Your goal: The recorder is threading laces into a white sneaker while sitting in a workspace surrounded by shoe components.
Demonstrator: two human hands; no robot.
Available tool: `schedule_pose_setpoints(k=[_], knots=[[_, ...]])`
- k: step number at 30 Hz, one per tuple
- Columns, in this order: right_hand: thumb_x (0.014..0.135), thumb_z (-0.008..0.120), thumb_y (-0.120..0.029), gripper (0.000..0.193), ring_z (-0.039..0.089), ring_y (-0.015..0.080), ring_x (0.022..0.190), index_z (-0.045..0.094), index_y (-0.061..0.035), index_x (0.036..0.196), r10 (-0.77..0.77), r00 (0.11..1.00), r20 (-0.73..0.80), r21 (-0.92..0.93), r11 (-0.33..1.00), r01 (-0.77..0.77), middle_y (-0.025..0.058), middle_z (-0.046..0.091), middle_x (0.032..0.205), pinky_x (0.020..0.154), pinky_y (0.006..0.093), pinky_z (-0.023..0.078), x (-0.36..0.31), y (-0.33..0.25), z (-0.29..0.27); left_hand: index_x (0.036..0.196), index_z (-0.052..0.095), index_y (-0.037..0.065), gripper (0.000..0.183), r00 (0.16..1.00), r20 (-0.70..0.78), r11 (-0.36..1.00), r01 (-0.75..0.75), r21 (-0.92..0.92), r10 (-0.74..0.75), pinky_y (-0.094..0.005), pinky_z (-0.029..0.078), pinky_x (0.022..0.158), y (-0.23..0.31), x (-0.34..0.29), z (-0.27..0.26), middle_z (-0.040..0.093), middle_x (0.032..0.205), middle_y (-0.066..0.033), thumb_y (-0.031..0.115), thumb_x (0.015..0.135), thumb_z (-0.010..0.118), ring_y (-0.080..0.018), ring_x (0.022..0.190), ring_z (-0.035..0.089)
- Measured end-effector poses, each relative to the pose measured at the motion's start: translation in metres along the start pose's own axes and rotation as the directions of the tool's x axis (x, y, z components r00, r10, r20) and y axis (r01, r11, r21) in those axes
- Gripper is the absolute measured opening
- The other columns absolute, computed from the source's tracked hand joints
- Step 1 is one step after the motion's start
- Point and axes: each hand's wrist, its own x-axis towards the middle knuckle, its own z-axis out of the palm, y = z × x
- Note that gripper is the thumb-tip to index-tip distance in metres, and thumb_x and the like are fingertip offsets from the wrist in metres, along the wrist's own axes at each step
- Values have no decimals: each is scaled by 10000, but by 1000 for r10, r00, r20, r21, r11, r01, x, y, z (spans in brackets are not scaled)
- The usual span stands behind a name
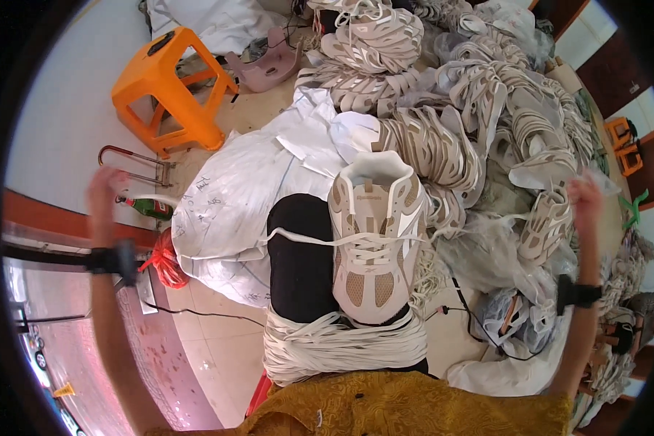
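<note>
Apparently lacing is in hand: the shoe (370,280) sits on the right leg (400,317), lace (305,238) across it. Left hand (107,195) and right hand (587,198) are wide apart, grips too blurred to tell; the next move likely calls for even tension.

- Small shoe workshop, by its look
- Heaped bundles of beige sneaker uppers (421,145)
- One partly laced sneaker upper (372,287)
- Thick hank of off-white shoelaces (341,345)
- Bulging white woven sack (221,214)
- Orange plastic stool (141,73)
</note>
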Motion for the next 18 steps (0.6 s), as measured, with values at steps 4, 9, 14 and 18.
schedule_pose_setpoints(k=[4,9,14,18], knots=[[728,554,-37,121,564,139,504,571,38,821,184,905,384,-70,983,-170,105,607,682,469,235,446,-73,-42,229,843,581,7,156,878,421,680,454,-576,-229,-218,461,656,183,-25,138,601,766,-46,137,795,509,-124,698,583],[707,586,-20,73,541,84,490,611,31,752,229,693,684,-86,968,-235,60,588,622,409,190,377,-114,-61,324,790,589,10,81,941,327,868,90,-489,86,-279,451,635,295,-47,180,591,755,-110,71,736,592,-220,695,578],[711,575,-28,86,512,50,472,616,10,777,266,658,704,-235,962,-137,29,575,596,385,175,347,-124,-48,346,746,535,24,51,945,260,912,-82,-402,199,-366,438,573,304,-56,196,538,657,-115,47,718,571,-282,651,540],[709,582,-22,90,491,42,456,620,10,784,303,636,710,-240,953,-186,27,578,595,379,175,337,-123,-49,345,781,533,30,69,937,255,912,-125,-390,237,-332,432,562,301,-56,198,528,658,-111,29,728,577,-261,630,539]])
